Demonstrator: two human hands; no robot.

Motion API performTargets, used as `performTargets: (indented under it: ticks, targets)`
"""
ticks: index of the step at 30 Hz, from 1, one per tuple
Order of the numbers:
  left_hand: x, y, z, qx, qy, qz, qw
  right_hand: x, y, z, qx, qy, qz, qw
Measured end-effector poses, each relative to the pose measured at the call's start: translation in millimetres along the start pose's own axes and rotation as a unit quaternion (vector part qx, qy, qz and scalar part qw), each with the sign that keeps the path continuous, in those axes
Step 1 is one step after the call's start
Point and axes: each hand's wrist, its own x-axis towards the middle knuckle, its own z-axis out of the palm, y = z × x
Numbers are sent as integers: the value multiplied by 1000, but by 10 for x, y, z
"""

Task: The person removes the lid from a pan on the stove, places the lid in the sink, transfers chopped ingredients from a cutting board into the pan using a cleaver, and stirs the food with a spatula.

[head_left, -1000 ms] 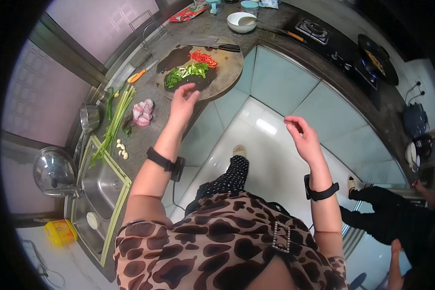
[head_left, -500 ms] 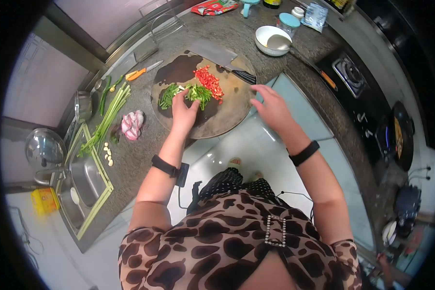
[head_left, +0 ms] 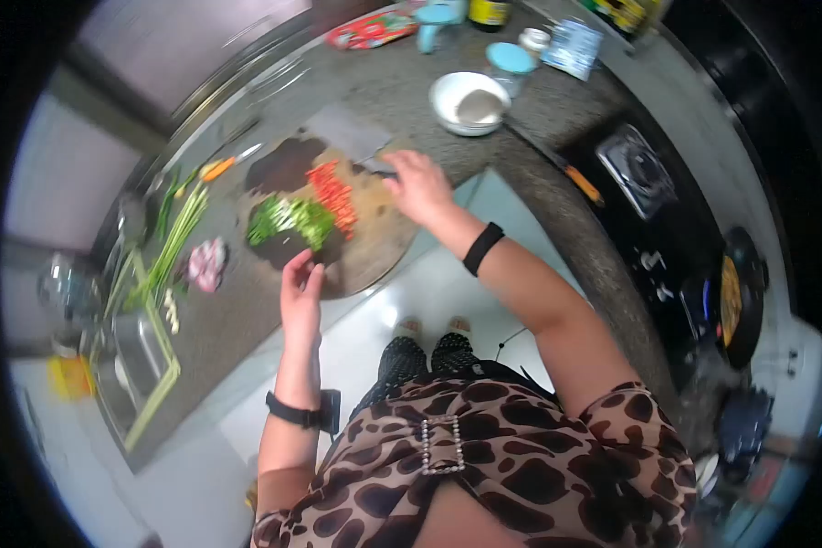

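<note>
On the round board [head_left: 385, 248], the knife [head_left: 345, 130] lies beyond the chopped peppers [head_left: 333, 196], its handle at the right hand [head_left: 420, 187]; blur hides whether that grip is closed. Fingers best stay behind the blade. Unlike earlier, the left hand [head_left: 300, 290], grip empty and apart, hangs just short of the greens [head_left: 288, 219].

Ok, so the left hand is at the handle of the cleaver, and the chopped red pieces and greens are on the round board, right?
No: the head view shows the right hand at the handle of the cleaver. The chopped red pieces and greens are on the round board, as you said.
</note>
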Motion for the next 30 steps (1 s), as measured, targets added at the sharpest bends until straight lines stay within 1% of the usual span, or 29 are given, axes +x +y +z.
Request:
performTargets:
  ticks: [1, 2, 4, 5, 6, 7, 8, 9, 11, 12, 13, 15, 16, 17, 18, 19, 20, 21, 23, 24, 25, 26, 27, 30]
  targets:
    - [28, 95, 107, -30, -30, -18, 999, -54, -3, -97, 29, 24, 0, 999]
    - [53, 184, 248, -58, -64, -20, 996, -107, 89, -124, 54, 55, -30, 997]
    - [44, 455, 602, -70, -157, -42, 984, -322, 110, -431, 81, 69, 12, 994]
    - [23, 537, 787, -79, -204, -55, 974, -462, 137, -588, 74, 58, 47, 994]
    - [8, 548, 972, -76, -261, -54, 961, -619, 155, -760, 90, 72, 72, 991]
    - [-3, 569, 1128, -85, -328, -73, 938, -792, 176, -959, 100, 68, 99, 988]
    - [-27, 623, 1276, -92, -386, -92, 913, -995, 186, -1187, 104, 43, 140, 984]
    - [-118, 721, 1424, -63, -431, -101, 894, -1235, 190, -1405, 114, 13, 175, 978]
    - [-224, 718, 1677, -61, -529, -118, 838, -1796, 309, -1723, 90, 2, 181, 979]
    - [-314, 756, 1797, -55, -564, -129, 814, -2052, 223, -1950, 79, -18, 246, 966]
    - [-368, 745, 1900, -56, -573, -132, 807, -2306, 128, -2141, 72, -46, 309, 947]
    - [-508, 747, 2102, -44, -636, -168, 752, -2901, 127, -2398, 94, -33, 342, 934]
    - [-566, 711, 2212, -49, -641, -191, 742, -3129, 61, -2561, 104, -30, 362, 926]
    - [-637, 689, 2330, -46, -632, -204, 746, -3369, 64, -2654, 124, -23, 385, 914]
    - [-677, 673, 2430, -43, -612, -216, 760, -3539, 63, -2753, 160, -7, 404, 901]
    - [-679, 648, 2550, -48, -596, -225, 769, -3616, 42, -2876, 173, -16, 433, 884]
    - [-673, 602, 2640, -57, -581, -233, 778, -3703, 73, -2946, 180, -22, 433, 883]
    - [-649, 546, 2726, -64, -551, -231, 799, -3751, 151, -2982, 204, -18, 431, 879]
    - [-622, 436, 2875, -81, -516, -251, 815, -3669, 264, -3046, 185, -14, 403, 896]
    - [-652, 386, 2899, -88, -497, -246, 827, -3576, 346, -3057, 165, -35, 393, 904]
    - [-684, 342, 2926, -110, -486, -273, 823, -3454, 445, -3020, 171, -48, 378, 909]
    - [-707, 303, 2957, -132, -478, -300, 815, -3304, 554, -2947, 139, -25, 342, 929]
    - [-743, 247, 2956, -137, -466, -298, 822, -3161, 630, -2856, 109, 0, 308, 945]
    - [-841, 104, 2877, -183, -466, -350, 792, -2582, 923, -2547, 107, 53, 268, 956]
